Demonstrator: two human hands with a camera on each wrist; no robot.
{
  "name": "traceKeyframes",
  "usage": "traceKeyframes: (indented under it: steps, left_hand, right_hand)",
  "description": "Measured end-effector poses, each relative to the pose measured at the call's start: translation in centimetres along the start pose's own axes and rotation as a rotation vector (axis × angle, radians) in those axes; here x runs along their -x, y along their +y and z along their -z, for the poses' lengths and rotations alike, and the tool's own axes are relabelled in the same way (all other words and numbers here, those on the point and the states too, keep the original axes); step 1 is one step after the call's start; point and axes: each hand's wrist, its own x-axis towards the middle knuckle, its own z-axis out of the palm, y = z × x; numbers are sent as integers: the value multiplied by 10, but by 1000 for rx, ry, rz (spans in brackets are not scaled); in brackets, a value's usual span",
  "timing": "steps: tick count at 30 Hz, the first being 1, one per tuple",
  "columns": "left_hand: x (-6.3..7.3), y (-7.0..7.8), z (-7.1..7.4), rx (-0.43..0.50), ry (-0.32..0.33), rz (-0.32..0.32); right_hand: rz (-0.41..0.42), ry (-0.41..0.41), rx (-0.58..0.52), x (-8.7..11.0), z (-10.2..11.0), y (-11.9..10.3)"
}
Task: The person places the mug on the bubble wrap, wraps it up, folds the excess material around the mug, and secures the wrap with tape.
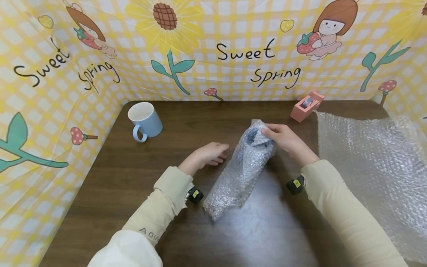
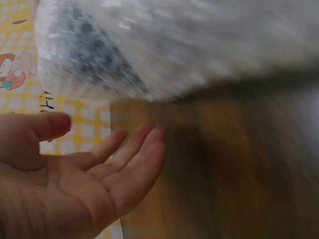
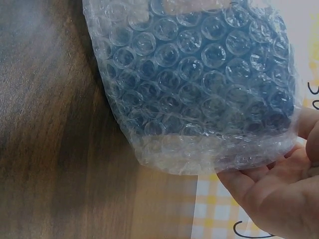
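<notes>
One long, clear bubble-wrap bundle (image 1: 237, 174) with something blue (image 3: 204, 74) inside is over the middle of the dark brown wood-look counter (image 1: 116, 185). Right hand (image 1: 288, 140) pinches its top end, probably so the folded bit doesn't spring open. Left hand (image 1: 205, 155) is just beside it, fingers relaxed, thumb apart, not holding anything. Pale blue cylindrical mug (image 1: 151, 120) and boxy pink tape dispenser (image 1: 303, 110) sit farther back, I'd guess just to leave some elbow room.

We see a tabletop booth, its brown table (image 1: 110, 185) bordered by flowery yellow-checked cloth (image 1: 230, 22); home or studio, we cannot tell.
</notes>
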Motion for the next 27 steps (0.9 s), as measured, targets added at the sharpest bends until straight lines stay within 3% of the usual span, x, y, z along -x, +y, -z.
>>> traceKeyframes:
  steps: [7,11,16,22,27]
  left_hand:
    - [13,-18,3,-202,-92,60]
    - [13,-21,2,-179,-140,74]
    - [10,-21,7,-68,-178,60]
    - [9,-21,21,87,-247,-44]
    - [7,-26,32,163,-360,-221]
  right_hand:
    - [10,6,4,0,0,0]
    - [22,9,7,0,0,0]
    - [18,9,5,0,0,1]
    - [6,10,-3,0,0,1]
    - [10,13,6,1,-1,0]
